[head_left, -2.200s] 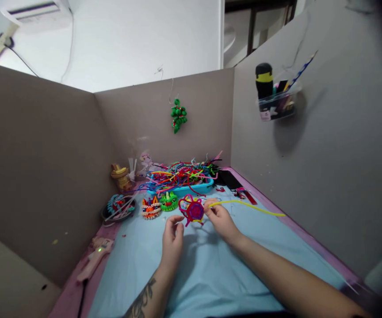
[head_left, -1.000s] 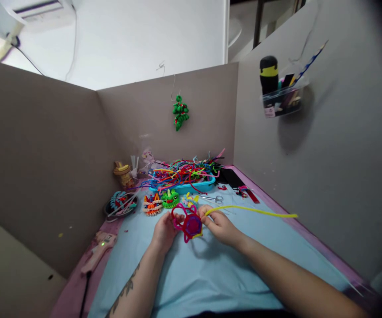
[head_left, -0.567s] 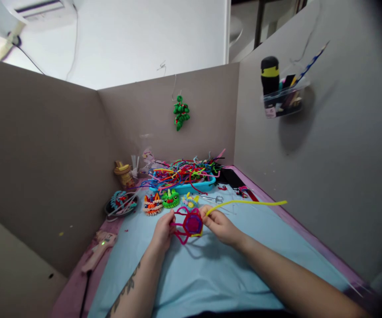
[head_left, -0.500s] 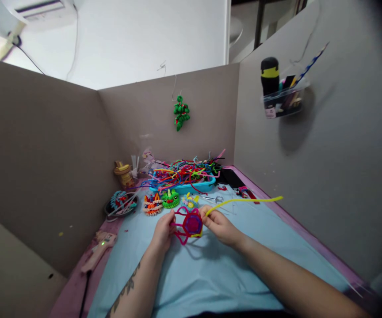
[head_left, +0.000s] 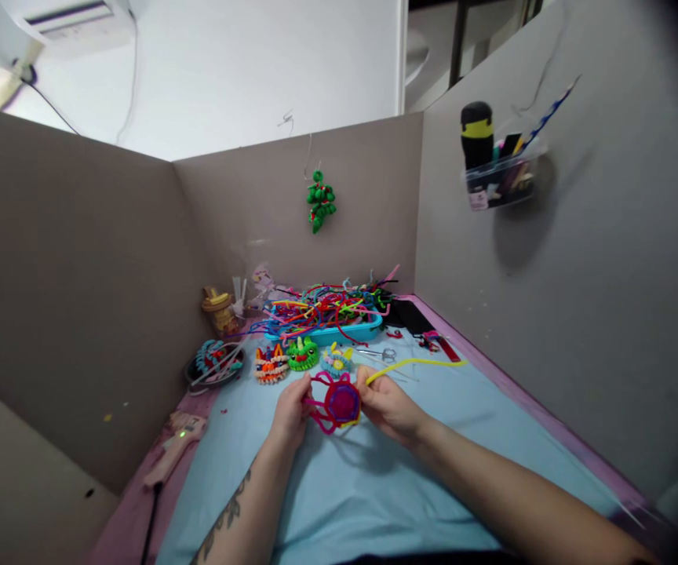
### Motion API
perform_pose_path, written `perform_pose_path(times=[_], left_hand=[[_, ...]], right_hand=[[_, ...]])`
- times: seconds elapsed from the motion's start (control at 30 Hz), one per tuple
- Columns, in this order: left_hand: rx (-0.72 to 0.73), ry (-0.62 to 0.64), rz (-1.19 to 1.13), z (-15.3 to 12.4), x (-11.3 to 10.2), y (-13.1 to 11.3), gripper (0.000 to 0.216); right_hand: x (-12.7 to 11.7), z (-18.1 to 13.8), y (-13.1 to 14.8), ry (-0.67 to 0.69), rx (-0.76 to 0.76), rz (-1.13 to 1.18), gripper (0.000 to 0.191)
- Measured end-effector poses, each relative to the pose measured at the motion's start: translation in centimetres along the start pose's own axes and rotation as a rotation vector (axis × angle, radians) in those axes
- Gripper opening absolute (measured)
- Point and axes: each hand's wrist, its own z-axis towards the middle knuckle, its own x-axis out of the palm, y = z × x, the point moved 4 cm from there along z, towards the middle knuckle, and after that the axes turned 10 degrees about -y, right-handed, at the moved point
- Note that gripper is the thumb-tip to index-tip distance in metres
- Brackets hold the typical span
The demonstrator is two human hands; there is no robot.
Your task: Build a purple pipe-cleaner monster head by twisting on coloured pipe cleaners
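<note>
Between my hands, above the blue cloth, is a pipe-cleaner piece (head_left: 342, 403) with a round magenta and purple middle and pink loops sticking out to the left. My left hand (head_left: 293, 404) is closed on the pink loops at its left side. My right hand (head_left: 387, 402) pinches a yellow pipe cleaner (head_left: 418, 362) at the piece's right edge. The long free end of that yellow stem points right, and a short yellow stretch shows along the lower rim. My fingers hide where the yellow stem meets the piece.
Behind my hands stand orange (head_left: 271, 364), green (head_left: 302, 355) and light-blue (head_left: 337, 360) pipe-cleaner figures. Scissors (head_left: 383, 355) lie to their right. Further back is a blue tray (head_left: 351, 336) heaped with pipe cleaners. A dark bowl (head_left: 214, 377) and a pink glue gun (head_left: 177, 447) are at left.
The free end of the yellow pipe cleaner has dropped a little and swung inward to the left. Both hands keep nearly the same place and hold.
</note>
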Motion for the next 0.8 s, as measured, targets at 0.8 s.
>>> perform_pose_path(times=[0.8], left_hand=[[1.267,0.276,0.693,-6.0,3.0,-2.4,0.060]], right_hand=[[-0.3,-0.5,-0.3,-0.091,-0.138,-0.334,0.021]])
